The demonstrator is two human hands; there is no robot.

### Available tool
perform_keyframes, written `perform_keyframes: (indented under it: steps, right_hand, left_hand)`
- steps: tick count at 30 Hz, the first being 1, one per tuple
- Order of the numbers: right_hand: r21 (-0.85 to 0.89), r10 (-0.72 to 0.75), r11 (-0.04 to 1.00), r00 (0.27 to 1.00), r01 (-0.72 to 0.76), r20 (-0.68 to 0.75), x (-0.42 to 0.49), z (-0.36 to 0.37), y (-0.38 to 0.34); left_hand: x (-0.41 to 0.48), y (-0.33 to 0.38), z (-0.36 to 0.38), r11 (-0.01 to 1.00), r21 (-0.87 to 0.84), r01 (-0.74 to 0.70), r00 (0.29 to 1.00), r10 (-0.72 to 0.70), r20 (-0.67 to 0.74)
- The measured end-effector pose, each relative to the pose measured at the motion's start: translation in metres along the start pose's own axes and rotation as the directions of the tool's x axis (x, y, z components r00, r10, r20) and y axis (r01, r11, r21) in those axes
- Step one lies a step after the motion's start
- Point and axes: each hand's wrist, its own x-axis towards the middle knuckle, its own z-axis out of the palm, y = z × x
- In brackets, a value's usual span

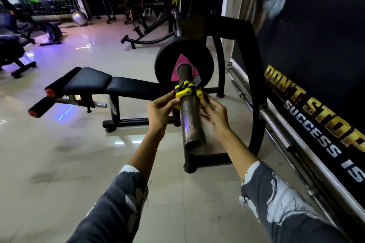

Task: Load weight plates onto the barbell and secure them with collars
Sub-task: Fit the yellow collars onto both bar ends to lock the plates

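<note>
The worn steel barbell sleeve (192,122) points toward me from a black rack. One black weight plate (167,61) with a pink triangle sits far up the sleeve. A yellow and black collar (184,91) is wrapped around the sleeve, a short way in front of the plate and not touching it. My left hand (161,111) pinches the collar's left side. On the collar's right side my right hand (214,111) grips it with curled fingers. The collar's lever looks raised at the top.
A black decline bench (98,85) stands to the left of the plate. The curved black rack frame (254,77) arches on the right. Chrome bars (276,124) lie along the dark banner wall. More gym machines (17,31) stand far left and at the back.
</note>
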Motion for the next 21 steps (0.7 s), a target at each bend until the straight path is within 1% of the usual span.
perform_keyframes:
  steps: [4,7,9,11,14,15,16,18,21]
  right_hand:
    - [0.054,0.059,0.997,0.998,-0.057,-0.027,0.064,0.002,0.001]
    - [0.101,0.095,0.991,0.995,-0.091,-0.036,0.106,0.006,0.0]
    - [0.143,0.11,0.985,0.992,-0.101,-0.055,0.124,0.01,0.002]
    - [0.183,0.113,0.978,0.992,-0.101,-0.059,0.133,0.01,0.007]
    - [0.257,0.122,0.961,0.99,-0.1,-0.073,0.138,0.009,0.016]
    - [0.276,0.125,0.956,0.989,-0.1,-0.076,0.139,0.008,0.016]
    - [0.304,0.136,0.947,0.988,-0.106,-0.079,0.14,0.008,0.016]
    - [0.386,0.197,0.91,0.977,-0.149,-0.086,0.142,0.009,0.016]
    - [0.433,0.243,0.883,0.966,-0.181,-0.09,0.141,0.01,0.012]
  left_hand:
    - [0.064,-0.005,0.015,0.998,0.061,0.004,0.997,0.001,-0.08]
    - [0.11,-0.009,0.022,0.99,0.143,0.014,0.988,0.008,-0.152]
    - [0.125,-0.011,0.022,0.974,0.227,-0.002,0.982,0.045,-0.186]
    - [0.127,-0.01,0.023,0.947,0.314,-0.06,0.98,0.116,-0.162]
    - [0.129,0.004,0.025,0.888,0.455,-0.063,0.982,0.136,-0.128]
    - [0.133,0.012,0.028,0.838,0.542,-0.06,0.982,0.147,-0.117]
    - [0.138,0.021,0.033,0.768,0.638,-0.064,0.985,0.152,-0.084]
    - [0.146,0.039,0.051,0.601,0.797,-0.066,0.992,0.127,-0.013]
    - [0.154,0.055,0.077,0.364,0.93,-0.055,0.995,0.102,0.019]
